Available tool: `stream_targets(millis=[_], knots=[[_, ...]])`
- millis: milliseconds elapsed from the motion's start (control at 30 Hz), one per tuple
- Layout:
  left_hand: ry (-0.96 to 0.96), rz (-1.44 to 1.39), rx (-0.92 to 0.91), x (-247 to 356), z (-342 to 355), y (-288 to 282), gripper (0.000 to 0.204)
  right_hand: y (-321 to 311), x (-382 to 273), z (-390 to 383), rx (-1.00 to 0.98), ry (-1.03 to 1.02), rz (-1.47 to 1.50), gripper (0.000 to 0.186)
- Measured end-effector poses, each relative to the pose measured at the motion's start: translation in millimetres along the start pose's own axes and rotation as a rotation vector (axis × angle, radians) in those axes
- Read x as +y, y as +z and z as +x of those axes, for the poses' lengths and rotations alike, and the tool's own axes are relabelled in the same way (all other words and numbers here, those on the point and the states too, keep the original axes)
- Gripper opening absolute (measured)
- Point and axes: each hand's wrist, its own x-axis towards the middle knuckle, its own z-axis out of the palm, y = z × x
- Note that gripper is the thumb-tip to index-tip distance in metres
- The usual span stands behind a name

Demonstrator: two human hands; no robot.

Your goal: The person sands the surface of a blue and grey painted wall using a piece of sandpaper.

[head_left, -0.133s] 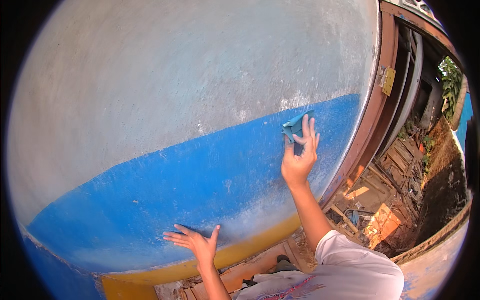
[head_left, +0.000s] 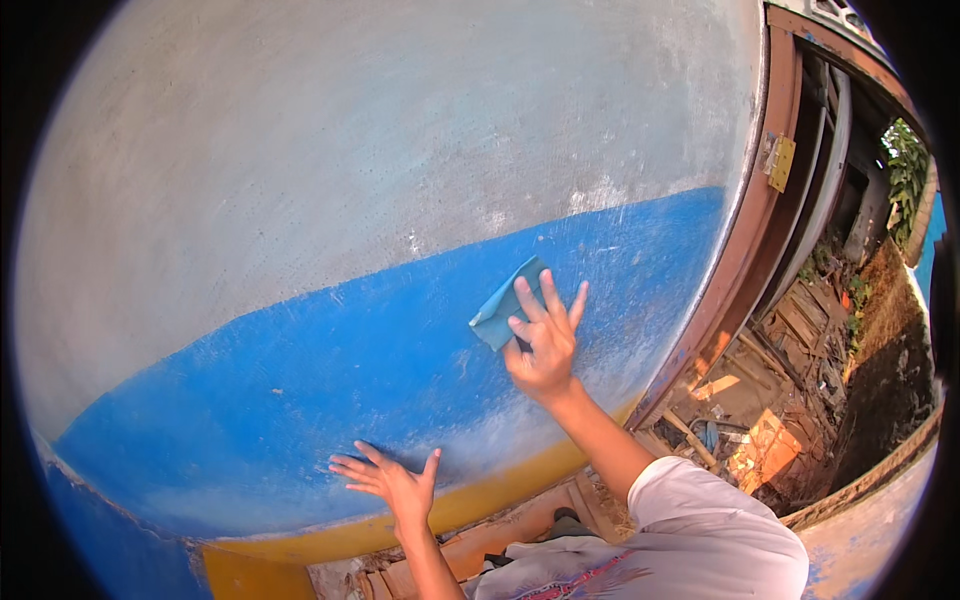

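At a blue and grey wall [head_left: 380, 330], grasping a folded teal sheet [head_left: 498, 314] in the right hand [head_left: 545, 355]; holding the left hand [head_left: 398, 488] empty and splayed, lower down.

Rundown building, open to daylight: patchy painted wall [head_left: 300, 180], brown doorframe [head_left: 752, 220], scrap wood [head_left: 766, 452], foliage [head_left: 905, 170].

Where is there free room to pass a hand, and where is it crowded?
The grey upper wall looks free, bordered by the blue band below and the brown door frame at right. So does the band between the left hand and right hand. Crowded: around the right hand's teal sheet, and the debris beyond the frame.
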Motion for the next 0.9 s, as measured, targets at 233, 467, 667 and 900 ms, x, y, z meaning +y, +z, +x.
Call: stream_targets(millis=[233,467,667,900], knots=[[-0.009,-0.075,-0.039,13,-5,-1,0.143,-2,2,32,0.117,0.185,-0.022,0.02],[-0.039,-0.373,0.152,65,-7,-48,0.11,14,-20,4,-0.222,-0.31,0.12,0.022],[0.751,-0.09,0.261,141,61,-57,0.072,5,-8,12,-0.285,-0.398,0.057,0.021],[0.764,0.036,0.45,124,65,-14,0.042,0,1,19,-0.308,-0.501,0.127,0.015]])
